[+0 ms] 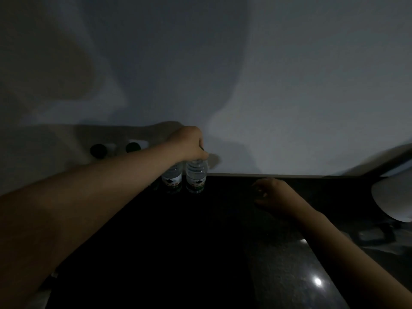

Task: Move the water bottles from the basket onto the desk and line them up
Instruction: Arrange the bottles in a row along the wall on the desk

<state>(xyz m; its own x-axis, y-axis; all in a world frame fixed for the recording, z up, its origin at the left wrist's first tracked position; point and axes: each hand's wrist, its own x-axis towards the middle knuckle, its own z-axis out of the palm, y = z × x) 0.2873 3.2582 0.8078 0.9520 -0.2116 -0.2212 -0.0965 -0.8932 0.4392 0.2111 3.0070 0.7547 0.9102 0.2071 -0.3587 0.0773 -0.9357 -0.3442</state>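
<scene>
A pale wall [223, 74] fills the upper two thirds of the frame, crossed by broad shadows. Below it the dark desk [200, 253] takes the lower centre, with a bright glint of light on its speckled surface at lower right. The basket is not visible anywhere in the frame.

The left hand [189, 143], just above frame centre, reaches in from the lower left and closes its fingers from above over the cap of the right bottle [196, 177]. The left bottle [172, 178] stands upright just beside it, the two nearly touching, both at the back edge of the desk against the wall. Their long axes run vertical, so the grip sits straight on top; judging by this, the next move is only to let go, or to nudge the bottle square with its neighbour.

The right hand [274, 196], right of centre, rests low on the desk, well apart from the bottles, fingers loosely curled and holding nothing.

Each bottle carries a white label with a dark mountain-like mark over a green band; the writing is too dim to read.
</scene>
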